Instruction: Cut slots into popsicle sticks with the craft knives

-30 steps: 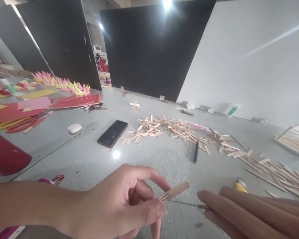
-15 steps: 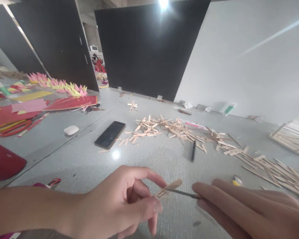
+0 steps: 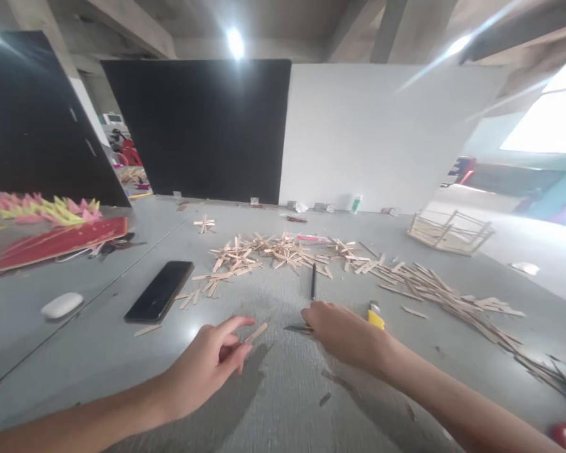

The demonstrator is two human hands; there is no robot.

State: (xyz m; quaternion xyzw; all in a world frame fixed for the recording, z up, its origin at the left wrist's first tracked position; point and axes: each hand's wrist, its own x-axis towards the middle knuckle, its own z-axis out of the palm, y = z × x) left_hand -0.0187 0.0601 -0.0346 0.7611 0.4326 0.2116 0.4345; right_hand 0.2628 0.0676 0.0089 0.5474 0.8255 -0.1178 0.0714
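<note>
My left hand (image 3: 214, 358) is closed in a pinch on a short wooden stick (image 3: 258, 333), held above the table with its pale end pointing up and right. To its right, my right hand (image 3: 342, 327) is palm-down and low over the table, its fingers closed on a thin dark pointed tool (image 3: 295, 328). Only that tool's tip, aimed left, shows; the fingers hide the rest. Just beyond the right fingers lies a black pen (image 3: 314, 282). A yellow-handled cutter (image 3: 375, 316) is beside the right wrist.
Past my hands, a pile of cut wooden pieces (image 3: 283, 251) runs into long sticks (image 3: 434, 286) at right. A phone (image 3: 160, 290) and white case (image 3: 62, 306) lie left. Farther off are a stick frame (image 3: 450, 233), red card (image 3: 66, 242) and upright panels (image 3: 207, 132).
The view has tilted up and turned right. My hands have moved apart; the dark tool, at the stick before, is now away from it and low near the table.
</note>
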